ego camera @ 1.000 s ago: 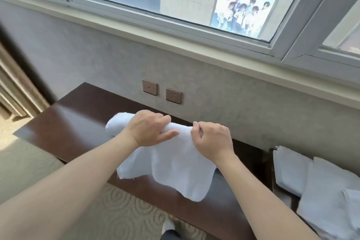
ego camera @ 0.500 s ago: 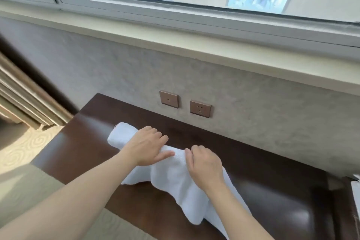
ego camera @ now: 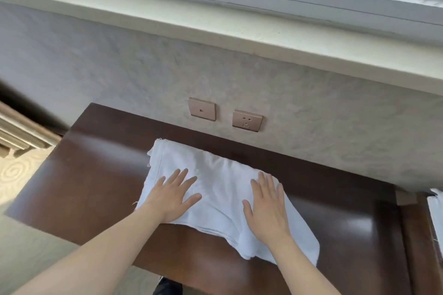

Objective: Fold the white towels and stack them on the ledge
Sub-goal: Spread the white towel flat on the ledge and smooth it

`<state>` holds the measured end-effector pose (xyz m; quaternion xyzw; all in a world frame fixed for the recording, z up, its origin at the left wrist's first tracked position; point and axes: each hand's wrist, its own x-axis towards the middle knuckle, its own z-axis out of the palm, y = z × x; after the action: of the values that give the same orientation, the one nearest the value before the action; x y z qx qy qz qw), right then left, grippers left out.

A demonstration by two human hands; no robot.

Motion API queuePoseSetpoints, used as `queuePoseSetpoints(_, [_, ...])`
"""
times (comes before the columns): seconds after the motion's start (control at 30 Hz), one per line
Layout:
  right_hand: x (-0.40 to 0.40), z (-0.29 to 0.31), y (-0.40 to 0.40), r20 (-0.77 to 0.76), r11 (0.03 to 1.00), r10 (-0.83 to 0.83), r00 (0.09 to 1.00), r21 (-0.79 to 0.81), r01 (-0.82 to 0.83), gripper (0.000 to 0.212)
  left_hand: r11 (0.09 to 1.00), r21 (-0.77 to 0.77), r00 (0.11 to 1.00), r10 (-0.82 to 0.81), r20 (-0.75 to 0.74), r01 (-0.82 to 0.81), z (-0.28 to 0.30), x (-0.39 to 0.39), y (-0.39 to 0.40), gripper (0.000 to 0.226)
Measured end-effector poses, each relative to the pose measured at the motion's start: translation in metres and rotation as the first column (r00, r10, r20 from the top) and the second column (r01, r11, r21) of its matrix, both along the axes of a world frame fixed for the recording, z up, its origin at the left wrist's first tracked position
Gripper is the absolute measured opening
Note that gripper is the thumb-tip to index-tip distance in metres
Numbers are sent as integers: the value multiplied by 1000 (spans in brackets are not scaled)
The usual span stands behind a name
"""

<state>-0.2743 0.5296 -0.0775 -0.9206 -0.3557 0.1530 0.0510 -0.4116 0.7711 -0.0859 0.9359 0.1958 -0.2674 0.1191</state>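
Head cam: white towel (ego camera: 215, 189) lies folded on dark wood ledge (ego camera: 96, 175), its near right corner draped over the front edge. Left hand (ego camera: 171, 196) and right hand (ego camera: 267, 208) both flat, fingers straight, pressing the towel. 2 wall sockets (ego camera: 247, 120) above; more white cloth (ego camera: 436, 213) at far right.

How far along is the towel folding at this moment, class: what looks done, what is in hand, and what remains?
Done: the white towel lies doubled over on the dark wooden ledge.
In hand: the left hand and right hand press flat on it, smoothing the fold.
Left: its near right corner droops unevenly, so more folding seems needed; no finished stack shows, and more white cloth waits at the right edge.
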Motion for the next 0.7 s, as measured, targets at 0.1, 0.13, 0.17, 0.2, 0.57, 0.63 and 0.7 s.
queuePoseSetpoints(0.1, [-20, -5, 4, 28, 1000, -16, 999, 11, 15, 61, 999, -36, 999, -33, 12, 34, -11, -3, 9, 75])
queuePoseSetpoints(0.13, [-30, -9, 7, 18, 999, -21, 1000, 31, 21, 61, 998, -41, 998, -55, 11, 56, -15, -4, 12, 75])
queuePoseSetpoints(0.17, [-39, -13, 10, 2, 998, -24, 1000, 50, 24, 61, 996, -42, 997, -76, 9, 76, -20, -4, 16, 74])
queuePoseSetpoints(0.2, [-49, -18, 14, -17, 998, -22, 1000, 62, 23, 61, 995, -41, 996, -91, 12, 92, -26, -5, 19, 75])
queuePoseSetpoints(0.57, [-121, -81, 90, -44, 989, -139, 989, 50, 141, 68, 905, 90, 906, -421, 37, 416, -99, -50, 62, 103])
queuePoseSetpoints(0.63, [-134, -86, 94, -32, 989, -99, 995, 103, 102, 68, 882, 119, 886, -462, 33, 456, -101, -53, 64, 103])
queuePoseSetpoints(0.7, [-144, -91, 96, -68, 990, -77, 995, 115, 84, 68, 871, 150, 877, -479, 42, 469, -101, -55, 66, 101])
